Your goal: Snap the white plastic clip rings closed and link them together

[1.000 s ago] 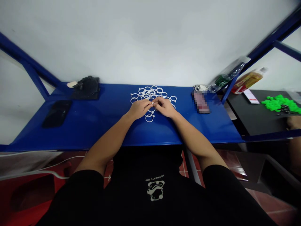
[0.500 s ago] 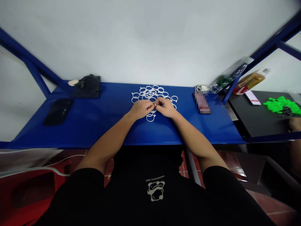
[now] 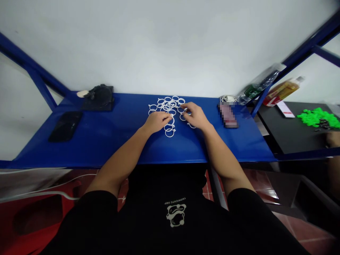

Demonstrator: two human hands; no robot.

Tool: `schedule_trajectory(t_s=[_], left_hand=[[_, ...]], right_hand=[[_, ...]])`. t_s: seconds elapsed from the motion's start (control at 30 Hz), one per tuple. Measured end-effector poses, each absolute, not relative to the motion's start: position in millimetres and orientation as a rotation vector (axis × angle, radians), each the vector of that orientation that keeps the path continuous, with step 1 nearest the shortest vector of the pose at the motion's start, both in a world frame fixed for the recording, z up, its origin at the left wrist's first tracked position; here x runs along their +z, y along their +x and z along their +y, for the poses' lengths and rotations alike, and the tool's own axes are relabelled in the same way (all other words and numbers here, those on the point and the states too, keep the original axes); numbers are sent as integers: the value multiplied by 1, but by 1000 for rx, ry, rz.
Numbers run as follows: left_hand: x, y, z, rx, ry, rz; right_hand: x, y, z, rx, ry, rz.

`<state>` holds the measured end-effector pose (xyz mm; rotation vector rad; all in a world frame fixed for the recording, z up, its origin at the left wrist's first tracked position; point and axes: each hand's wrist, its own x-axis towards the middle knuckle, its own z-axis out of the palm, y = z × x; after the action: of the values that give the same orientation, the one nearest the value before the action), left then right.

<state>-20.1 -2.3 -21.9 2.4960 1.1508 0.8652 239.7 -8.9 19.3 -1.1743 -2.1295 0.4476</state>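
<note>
Thin white plastic rings (image 3: 168, 100), several of them with small tabs, lie in a loose, partly overlapping heap on the blue tabletop (image 3: 127, 124). My left hand (image 3: 156, 122) is at the near left of the heap, its thumb and forefinger pinched on a white ring (image 3: 173, 120). To the right, my right hand (image 3: 197, 116) hovers over other rings, thumb and fingers apart and bent. Nothing shows between them. Part of a ring (image 3: 190, 125) sticks out below that hand. Two overlapping rings (image 3: 170, 132) lie nearest me.
A black phone (image 3: 65, 126) and a dark crumpled bag (image 3: 99, 97) lie at the left. A blurred-out pinkish object (image 3: 228, 115), a coiled white cable (image 3: 227, 99) and a plastic bottle (image 3: 259, 86) are at the right. Green pieces (image 3: 317, 117) and another person's hand (image 3: 333, 139) appear beyond.
My hands were together over the heap; now they are apart. My right hand has moved right and its fingers have opened. My left hand has shifted slightly left.
</note>
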Motion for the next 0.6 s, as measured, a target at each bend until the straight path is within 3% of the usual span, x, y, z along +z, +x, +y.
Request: schedule_trajectory(t_s=[0.23,0.6], left_hand=[[-30,-15,-5,631,2535,985],[-18,-11,-15,693,2436,941]], right_hand=[[27,270,-2,473,-1526,-2298],[10,275,6,612,-1446,-2295]])
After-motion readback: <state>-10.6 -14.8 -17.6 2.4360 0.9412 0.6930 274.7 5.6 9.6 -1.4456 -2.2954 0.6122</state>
